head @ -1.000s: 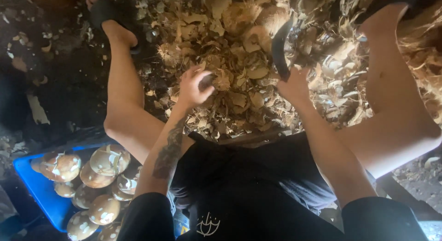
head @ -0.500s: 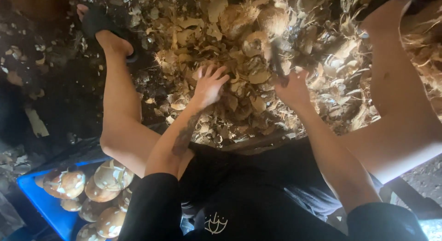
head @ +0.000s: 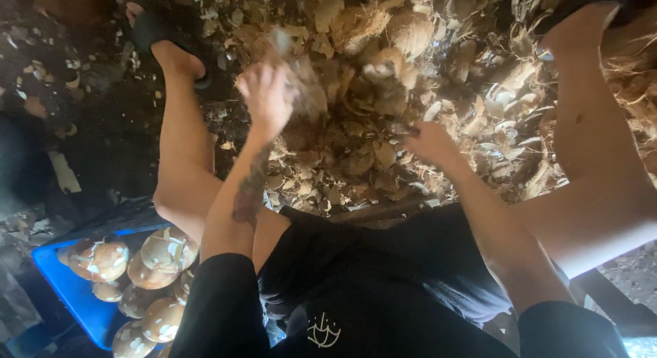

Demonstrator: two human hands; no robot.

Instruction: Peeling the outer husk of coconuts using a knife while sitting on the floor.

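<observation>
In the head view, the person sits with legs spread over a heap of coconut husk scraps point(head: 356, 159) that covers the ground from the middle to the far right. The left hand point(head: 265, 98) is raised above the heap, left of centre, with its fingers curled around a blurred piece of husk point(head: 301, 84). The right hand point(head: 431, 142) sits lower and to the right, just over the scraps, closed around something dark that is too hidden and blurred to name. Two whole fibrous coconuts point(head: 383, 26) lie at the far edge of the heap. At the near left, a blue crate point(head: 68, 289) holds peeled coconuts point(head: 147, 259), pale brown with white patches, packed close together. The left foot point(head: 168, 46) rests on dark ground at the far left.
</observation>
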